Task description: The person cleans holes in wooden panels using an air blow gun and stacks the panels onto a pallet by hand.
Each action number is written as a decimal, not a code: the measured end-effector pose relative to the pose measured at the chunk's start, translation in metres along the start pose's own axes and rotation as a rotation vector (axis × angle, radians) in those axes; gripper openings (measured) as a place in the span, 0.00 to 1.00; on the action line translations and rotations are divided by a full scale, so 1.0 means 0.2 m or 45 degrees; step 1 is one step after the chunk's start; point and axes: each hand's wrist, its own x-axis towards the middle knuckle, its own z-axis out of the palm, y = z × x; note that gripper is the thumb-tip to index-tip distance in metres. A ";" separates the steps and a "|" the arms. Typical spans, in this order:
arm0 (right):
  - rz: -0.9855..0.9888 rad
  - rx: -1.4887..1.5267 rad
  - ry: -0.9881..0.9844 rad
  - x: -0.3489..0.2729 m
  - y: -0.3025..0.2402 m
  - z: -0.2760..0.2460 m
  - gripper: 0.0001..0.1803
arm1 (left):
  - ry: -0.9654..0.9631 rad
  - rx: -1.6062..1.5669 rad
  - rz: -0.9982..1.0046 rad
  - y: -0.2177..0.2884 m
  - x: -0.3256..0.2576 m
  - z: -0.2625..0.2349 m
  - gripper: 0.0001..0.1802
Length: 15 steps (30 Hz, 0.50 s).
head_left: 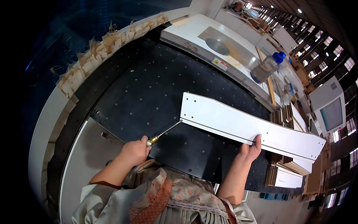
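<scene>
OK | blk table (156,71) below | wht panel (227,121) over it, near edge gripped in our R hand (251,151) | our L hand (134,152) closed round thin-shaft tool (154,139), tip at panel's L end | if panel tilts, we could slip + scratch it

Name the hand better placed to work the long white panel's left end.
Likely the left hand: it grips a thin, yellow-handled tool, tip at that end. The right hand holds the white panel farther right.

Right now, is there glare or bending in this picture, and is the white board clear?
In the head view, ceiling lamps glare at upper right; the black table shows bowed edges; the white board has clear outlines and holes; corners fall black.
</scene>
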 end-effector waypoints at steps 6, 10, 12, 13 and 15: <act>-0.035 -0.057 -0.019 0.00 0.00 -0.01 0.22 | -0.025 0.015 -0.020 0.02 0.03 -0.02 0.14; -0.054 -0.093 -0.037 -0.01 0.00 -0.01 0.22 | -0.018 0.036 -0.083 -0.02 0.02 -0.03 0.14; -0.058 -0.108 -0.041 -0.01 0.00 -0.01 0.23 | -0.003 0.004 -0.059 -0.01 0.03 -0.04 0.14; -0.061 -0.111 -0.044 -0.01 0.00 -0.01 0.23 | 0.013 -0.027 -0.036 0.00 0.04 -0.05 0.14; -0.057 -0.112 -0.050 -0.01 0.00 0.00 0.22 | 0.010 -0.017 -0.029 0.02 0.05 -0.06 0.14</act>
